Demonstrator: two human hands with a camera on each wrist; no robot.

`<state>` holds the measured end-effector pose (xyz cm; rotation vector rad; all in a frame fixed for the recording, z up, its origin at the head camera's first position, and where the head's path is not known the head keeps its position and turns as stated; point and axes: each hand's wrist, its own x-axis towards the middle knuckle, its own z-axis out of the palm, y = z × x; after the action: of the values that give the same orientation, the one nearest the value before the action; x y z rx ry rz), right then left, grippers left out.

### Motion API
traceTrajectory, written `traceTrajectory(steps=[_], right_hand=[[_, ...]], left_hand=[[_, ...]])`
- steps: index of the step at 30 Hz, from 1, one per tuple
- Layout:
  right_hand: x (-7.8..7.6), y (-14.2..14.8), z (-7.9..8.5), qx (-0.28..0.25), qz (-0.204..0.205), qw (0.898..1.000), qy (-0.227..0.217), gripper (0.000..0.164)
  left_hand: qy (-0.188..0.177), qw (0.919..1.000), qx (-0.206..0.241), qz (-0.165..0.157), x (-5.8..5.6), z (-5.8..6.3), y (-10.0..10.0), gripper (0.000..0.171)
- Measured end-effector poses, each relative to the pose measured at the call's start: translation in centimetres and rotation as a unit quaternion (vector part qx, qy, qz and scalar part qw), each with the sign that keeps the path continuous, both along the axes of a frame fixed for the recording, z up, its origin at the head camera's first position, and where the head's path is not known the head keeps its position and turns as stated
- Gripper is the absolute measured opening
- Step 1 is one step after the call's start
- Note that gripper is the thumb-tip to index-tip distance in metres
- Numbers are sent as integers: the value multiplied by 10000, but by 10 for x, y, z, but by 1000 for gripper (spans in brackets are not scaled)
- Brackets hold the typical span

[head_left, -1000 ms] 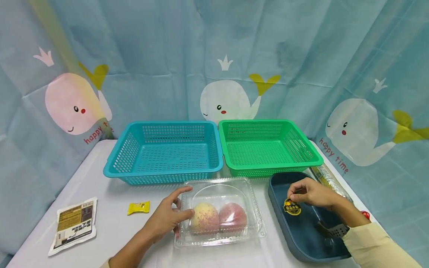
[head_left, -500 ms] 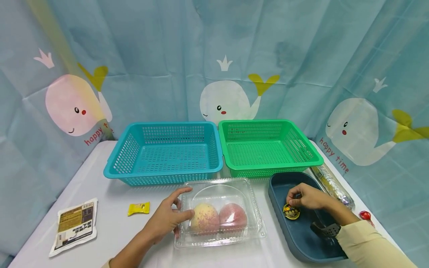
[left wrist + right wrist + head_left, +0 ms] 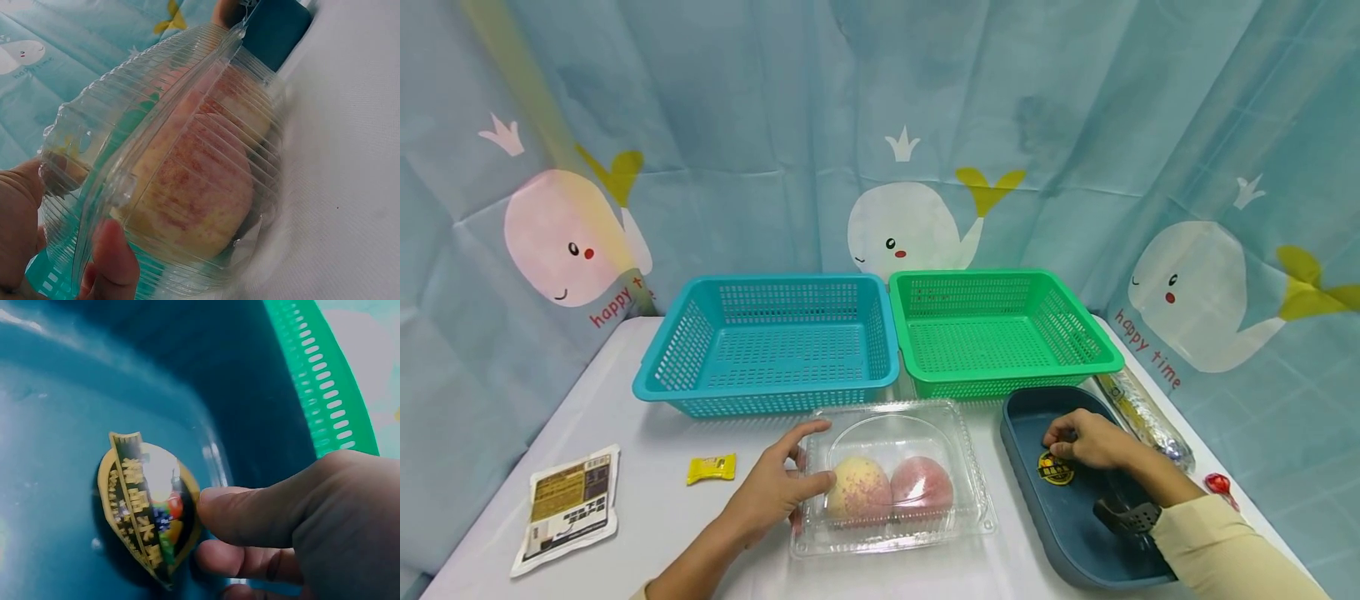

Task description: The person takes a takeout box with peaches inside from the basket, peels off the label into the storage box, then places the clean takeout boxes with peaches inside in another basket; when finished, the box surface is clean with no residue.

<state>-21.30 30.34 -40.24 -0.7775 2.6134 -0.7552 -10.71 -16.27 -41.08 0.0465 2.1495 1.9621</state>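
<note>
A clear plastic clamshell box (image 3: 966, 483) holds two round buns, one cream-yellow (image 3: 859, 487) and one pink (image 3: 922, 486). My left hand (image 3: 772, 483) grips its left side, thumb and fingers on either side of the edge in the left wrist view. Inside the dark blue tray (image 3: 1037, 521), my right hand (image 3: 1092, 440) pinches the edge of a round black-and-gold sticker (image 3: 140, 515) printed with fruit. Slightly curled, the sticker casts a shadow close over the tray floor. Thumb and index fingertip meet at its right edge in the right wrist view.
Behind stand a blue basket (image 3: 767, 392) and a green basket (image 3: 1011, 379). A small yellow packet (image 3: 711, 468) and a white-and-brown pouch (image 3: 568, 508) lie at left. At right are a silvery wrapped roll (image 3: 1146, 421) and a red wrapped item (image 3: 1217, 483).
My right hand has lowered slightly with the sticker inside the tray, its forearm shifting left and uncovering the red item. My left hand and the clamshell stay put.
</note>
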Motion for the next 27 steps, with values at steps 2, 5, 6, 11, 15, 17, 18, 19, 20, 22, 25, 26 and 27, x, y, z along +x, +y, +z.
traceTrajectory(steps=[2,5,6,11,15,17,18,19,20,22,25,26,27], right_hand=[[1,0,3,43,-25,9999,95,7],[3,-1,12,-19,-17,9995,328,8],[4,-1,16,-57,-57,9993,371,9],[9,-3,37,-109,-342,9975,610,13],[11,-4,55,-189,-466,9944,927,14],[11,-4,65,-227,-601,9920,1082,14],[11,-3,69,-256,-666,9909,1143,15],[11,-2,74,-278,-726,9894,1224,16],[10,-1,77,-318,-773,9881,1289,16],[8,1,85,-343,-891,9858,1382,21],[5,5,93,-397,-977,9802,1675,25],[3,6,95,-419,-1013,9781,1772,27],[2,7,97,-427,-1070,9754,1877,29]], left_hand=[[-7,10000,5,-6,0,0,0,70],[-27,10000,4,-5,0,0,0,70],[-29,10000,-6,1,1,0,0,70],[-9,10000,-43,-8,1,1,0,70],[12,10000,0,-37,1,1,0,70],[14,10000,22,-45,1,1,0,70],[15,10000,22,-45,1,1,0,70],[18,10000,20,-41,1,1,0,70],[18,10000,17,-42,1,1,0,70],[20,10000,0,-33,0,1,0,70],[11,10000,-9,-38,0,0,-1,70],[11,10000,-8,-48,0,0,-1,70],[1,10000,18,-63,0,0,-1,71]])
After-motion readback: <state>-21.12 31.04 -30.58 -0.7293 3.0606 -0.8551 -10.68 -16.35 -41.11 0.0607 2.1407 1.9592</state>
